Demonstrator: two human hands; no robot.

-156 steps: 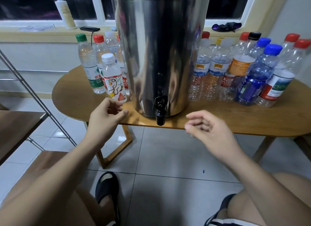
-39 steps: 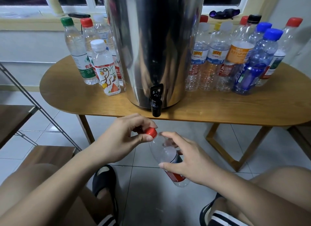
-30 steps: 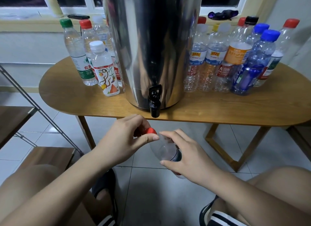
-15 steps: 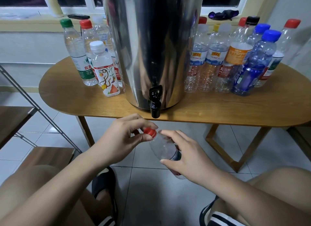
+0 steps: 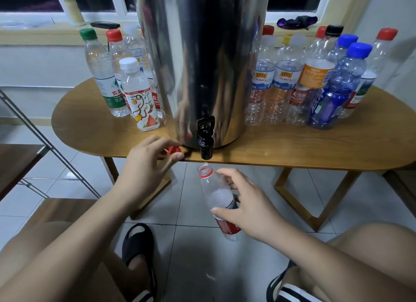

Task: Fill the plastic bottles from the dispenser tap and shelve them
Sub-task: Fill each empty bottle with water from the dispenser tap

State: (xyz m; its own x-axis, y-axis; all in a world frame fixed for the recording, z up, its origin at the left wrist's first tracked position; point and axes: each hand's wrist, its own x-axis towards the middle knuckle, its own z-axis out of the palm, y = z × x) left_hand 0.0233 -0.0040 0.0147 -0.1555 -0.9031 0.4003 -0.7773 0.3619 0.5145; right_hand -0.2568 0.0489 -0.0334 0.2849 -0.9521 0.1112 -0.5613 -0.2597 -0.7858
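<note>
A tall steel dispenser [image 5: 202, 60] stands on the oval wooden table [image 5: 292, 148], its black tap [image 5: 205, 139] hanging over the front edge. My right hand [image 5: 247, 202] grips an uncapped clear bottle [image 5: 219, 198] with a red label, tilted, its mouth just below the tap. My left hand [image 5: 146, 164] pinches the red cap [image 5: 174, 150] at the table edge, left of the tap. Capped bottles [image 5: 132, 92] with water in them stand left of the dispenser. Several empty capped bottles [image 5: 315, 83] crowd its right side.
A metal-framed rack with wooden shelves [image 5: 18, 164] stands at the left. My knees and black sandals [image 5: 139, 245] are over the tiled floor below the table. A window sill [image 5: 45, 31] runs behind the table.
The red cap has come off the bottle; my left hand carried it up to the table edge. My right hand shifted the open bottle right, under the tap.
</note>
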